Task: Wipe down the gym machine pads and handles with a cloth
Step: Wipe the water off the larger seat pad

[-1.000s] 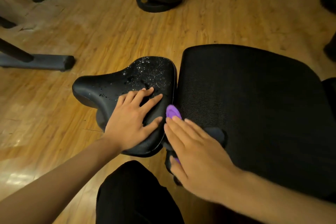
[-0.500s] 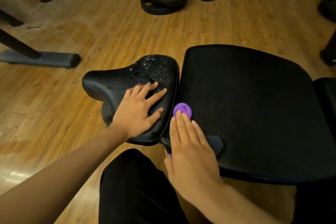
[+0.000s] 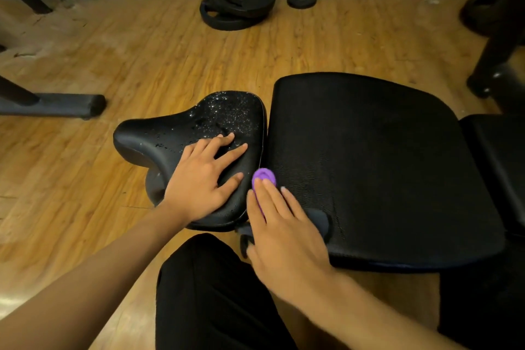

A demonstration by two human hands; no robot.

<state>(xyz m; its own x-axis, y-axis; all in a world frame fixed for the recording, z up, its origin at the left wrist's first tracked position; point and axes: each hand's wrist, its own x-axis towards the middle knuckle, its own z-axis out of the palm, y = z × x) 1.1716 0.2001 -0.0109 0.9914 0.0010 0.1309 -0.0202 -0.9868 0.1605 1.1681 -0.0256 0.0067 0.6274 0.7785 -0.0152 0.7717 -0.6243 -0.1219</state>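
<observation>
In the head view, your left hand [image 3: 204, 176] lies flat with its fingers spread on the droplet-speckled saddle pad [image 3: 159, 136] at centre frame, holding nothing. Your right hand [image 3: 284, 233], fingers straight, presses the dark cloth [image 3: 321, 217] onto the lower left corner of the large pad [image 3: 383, 165]. A purple piece [image 3: 264, 174] shows at its fingertips. Weight plates [image 3: 238, 6] lie at upper centre.

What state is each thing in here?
small seat pad: wet, covered in droplets.
large pad: no droplets visible.
cloth: pressed on the large pad's near corner.
left hand: flat on the small seat pad.
right hand: flat, pressing the cloth.
weight plates: stacked on the floor.
</observation>
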